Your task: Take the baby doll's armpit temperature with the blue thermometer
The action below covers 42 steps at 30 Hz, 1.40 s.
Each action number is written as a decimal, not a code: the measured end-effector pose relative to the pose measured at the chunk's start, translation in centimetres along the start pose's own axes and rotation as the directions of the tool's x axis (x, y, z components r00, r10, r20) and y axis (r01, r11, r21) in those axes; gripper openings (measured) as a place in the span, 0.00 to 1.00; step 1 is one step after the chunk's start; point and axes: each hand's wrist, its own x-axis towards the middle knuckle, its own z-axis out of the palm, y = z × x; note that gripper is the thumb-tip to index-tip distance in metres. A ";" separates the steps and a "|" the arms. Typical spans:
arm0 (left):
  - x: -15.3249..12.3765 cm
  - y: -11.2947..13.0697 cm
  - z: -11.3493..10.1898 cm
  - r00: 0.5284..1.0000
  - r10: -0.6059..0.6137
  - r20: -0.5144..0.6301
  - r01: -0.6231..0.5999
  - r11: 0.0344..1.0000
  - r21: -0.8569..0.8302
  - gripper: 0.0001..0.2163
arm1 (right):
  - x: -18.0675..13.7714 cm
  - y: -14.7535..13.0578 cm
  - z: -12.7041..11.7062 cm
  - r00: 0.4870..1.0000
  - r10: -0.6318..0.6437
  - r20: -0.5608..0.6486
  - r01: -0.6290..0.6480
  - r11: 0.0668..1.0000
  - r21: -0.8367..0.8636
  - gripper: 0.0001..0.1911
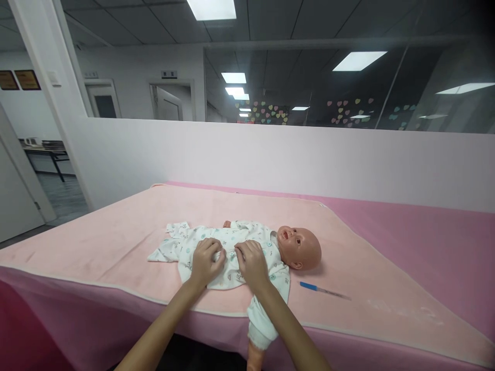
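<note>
A baby doll (299, 248) lies on its back on the peach blanket, head to the right. It wears a white printed baby gown (228, 236), whose lower end spreads to the left. My left hand (208, 262) rests on the middle of the gown, fingers curled in a pinch at the cloth. Close by on the chest side, my right hand (251, 262) is also curled, its fingertips pinching the front of the gown. The fingertips are partly hidden. One doll arm (256, 353) in a white sleeve hangs over the near edge, beside my right forearm.
A slim clear stick with a blue end (308, 286), like a thermometer, lies near the doll's head. The peach blanket (127, 226) covers a pink cloth (425, 232) on the table. Behind stands a white half wall (270, 159) with glass above.
</note>
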 end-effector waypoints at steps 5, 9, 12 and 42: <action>0.3 -0.3 -0.3 0.964 -0.223 -0.143 0.216 0.974 -0.067 0.16 | -0.1 0.2 0.0 0.996 0.049 -0.080 -0.051 0.998 -0.026 0.07; 0.2 -0.4 -0.3 0.967 -0.219 -0.126 0.214 0.975 -0.057 0.18 | -0.2 0.3 -0.1 0.989 0.088 -0.120 -0.095 0.994 -0.061 0.07; 0.1 -0.4 -0.3 0.990 -0.115 -0.077 0.114 0.993 -0.018 0.15 | -0.2 0.3 -0.1 0.985 0.120 -0.120 -0.130 0.988 -0.082 0.07; 0.1 0.9 0.8 0.934 0.347 0.088 -0.357 0.924 0.138 0.05 | 0.0 0.4 -0.1 0.990 0.081 -0.119 -0.098 0.985 -0.143 0.07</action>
